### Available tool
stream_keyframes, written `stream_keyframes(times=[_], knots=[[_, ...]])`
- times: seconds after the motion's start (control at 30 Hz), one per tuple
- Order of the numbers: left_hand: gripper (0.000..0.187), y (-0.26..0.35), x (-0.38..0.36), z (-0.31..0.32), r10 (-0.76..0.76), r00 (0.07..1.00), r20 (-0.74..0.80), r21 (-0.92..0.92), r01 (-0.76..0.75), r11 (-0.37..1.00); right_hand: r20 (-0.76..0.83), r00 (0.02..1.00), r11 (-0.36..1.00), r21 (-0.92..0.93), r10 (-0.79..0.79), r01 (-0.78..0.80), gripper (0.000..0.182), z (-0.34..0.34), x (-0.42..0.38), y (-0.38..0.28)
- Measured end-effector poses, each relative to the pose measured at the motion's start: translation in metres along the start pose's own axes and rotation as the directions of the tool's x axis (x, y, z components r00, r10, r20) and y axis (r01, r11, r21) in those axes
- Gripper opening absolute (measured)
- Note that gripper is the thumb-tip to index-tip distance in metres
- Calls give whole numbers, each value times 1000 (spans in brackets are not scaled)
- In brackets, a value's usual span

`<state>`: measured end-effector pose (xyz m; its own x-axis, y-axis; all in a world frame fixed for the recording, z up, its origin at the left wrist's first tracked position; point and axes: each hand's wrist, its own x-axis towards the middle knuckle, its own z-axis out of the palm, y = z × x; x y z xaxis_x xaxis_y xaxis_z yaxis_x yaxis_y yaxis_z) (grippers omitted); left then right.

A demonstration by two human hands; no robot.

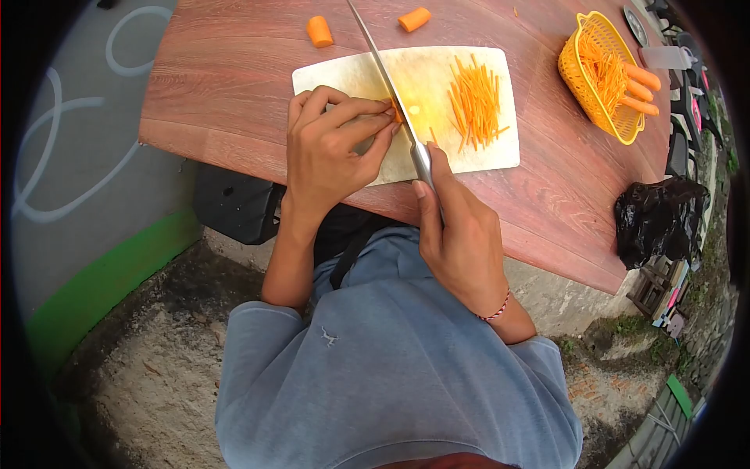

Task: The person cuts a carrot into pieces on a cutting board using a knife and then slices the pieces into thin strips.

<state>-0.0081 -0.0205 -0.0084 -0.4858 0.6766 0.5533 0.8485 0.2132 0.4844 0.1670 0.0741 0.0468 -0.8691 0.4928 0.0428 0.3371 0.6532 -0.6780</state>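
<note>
Carrot (pixel 398 114) lies on the board (pixel 332 76) just beside the knife (pixel 388 76), pinched in the bunched fingertips of the left hand (pixel 332 144), while the right hand (pixel 465 234) grasps the handle, shreds (pixel 475 102) lying rightward.

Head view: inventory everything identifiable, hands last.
Table: 1, brown, centre
Cutting board: 1, white, on table
Knife: 1, silver, over board
Carrot strips: many, orange, board's right
Carrot piece: 1, orange, beside knife
Carrot chunks: 2, orange, beyond board
Basket: 1, yellow, table's right
Shreds: heap, orange, in basket
Carrots: 3, orange, basket's edge
Bottle: 1, translucent, near basket
Bag: 1, black, table's edge
Seat, seemingly: 1, black, below table
Shirt: 1, blue, worn
Bracelet: 1, red-white, right wrist
Left hand: 1, at carrot piece
Right hand: 1, on knife
</note>
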Motion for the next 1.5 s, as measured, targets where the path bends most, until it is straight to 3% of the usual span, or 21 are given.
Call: stream_keyframes(times=[0.33,0.4,0.5,0.63,1.27,1.5], knots=[[19,0,-1,1,-13,1000,1,-11,13,1000,-54,998,996,88,-21,26,45,3,30,8],[19,-2,-1,1,-8,1000,-3,-12,8,1000,87,988,974,176,129,-142,42,-11,27,8],[20,-3,-1,2,-2,1000,-7,-11,2,1000,0,994,978,181,108,-107,41,-10,20,18],[19,-2,-1,2,1,1000,-13,-13,-2,1000,16,991,959,249,135,-135,41,-12,15,16],[11,-3,-2,6,-41,999,-19,-55,40,998,60,995,990,117,74,-80,45,-14,5,4],[11,-4,-2,4,-20,1000,-5,-46,20,999,-21,1000,1000,22,-12,12,46,7,28,3]])
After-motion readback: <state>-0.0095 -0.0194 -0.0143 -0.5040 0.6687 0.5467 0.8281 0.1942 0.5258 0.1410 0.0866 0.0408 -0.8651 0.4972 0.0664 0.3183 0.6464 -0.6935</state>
